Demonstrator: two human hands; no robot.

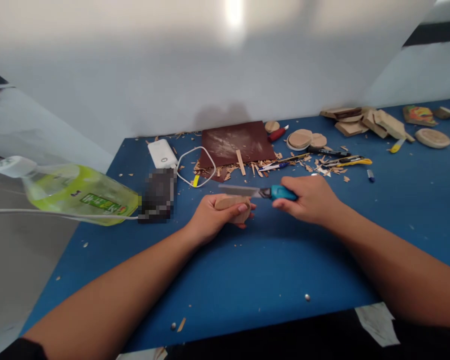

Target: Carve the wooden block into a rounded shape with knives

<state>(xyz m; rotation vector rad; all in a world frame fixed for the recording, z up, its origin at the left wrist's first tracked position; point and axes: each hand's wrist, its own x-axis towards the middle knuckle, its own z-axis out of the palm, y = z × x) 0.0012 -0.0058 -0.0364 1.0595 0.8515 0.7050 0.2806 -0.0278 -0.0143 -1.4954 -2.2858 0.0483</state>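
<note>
My left hand (213, 216) is closed around a rounded piece of wood (232, 202), with the thumb pressed on its near face. A blue-handled tool (284, 193) with a long flat metal blade is gripped in my right hand (310, 199). Its blade (240, 190) points left, just above the top edge of the wood; contact between them is not clear. Whether this blade is a file or a saw cannot be made out. Both hands are over the middle of the blue table (225, 290).
Behind my hands lie a brown sheet (232, 145), wood shavings, a red-handled carving tool (278, 133), pens and a yellow cutter (354, 161). Wood blocks (386, 122) are piled back right. On the left are a bottle (82, 192), a white power bank (162, 153) and a cable.
</note>
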